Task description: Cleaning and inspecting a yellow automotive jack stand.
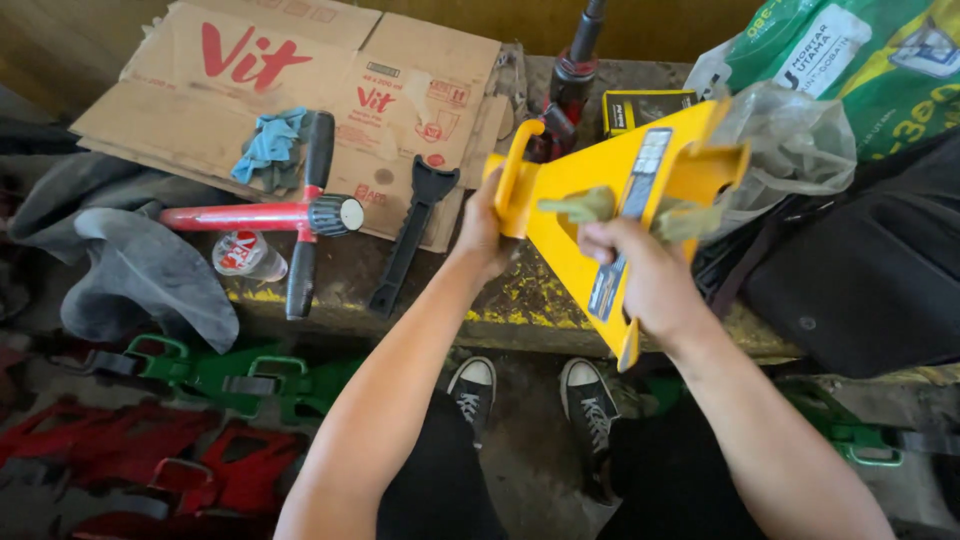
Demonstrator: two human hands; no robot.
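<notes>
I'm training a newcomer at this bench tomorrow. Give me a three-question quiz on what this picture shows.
1. True or false: the left hand grips the yellow stand by its loop handle.
2. What does the right hand press against the stand? A) a blue glove B) a greenish rag C) a bottle
3. Fill in: the red tool with black handles lies partly on flattened ____.

Key:
1. True.
2. B, the greenish rag.
3. Cardboard.

Worker w/ bare forearms, no sleeves or gloves on left hand [482, 232] or right hand [645, 280]; black trousers, black lace-up sneakers [588, 398] w/ white toe caps below hands.
</notes>
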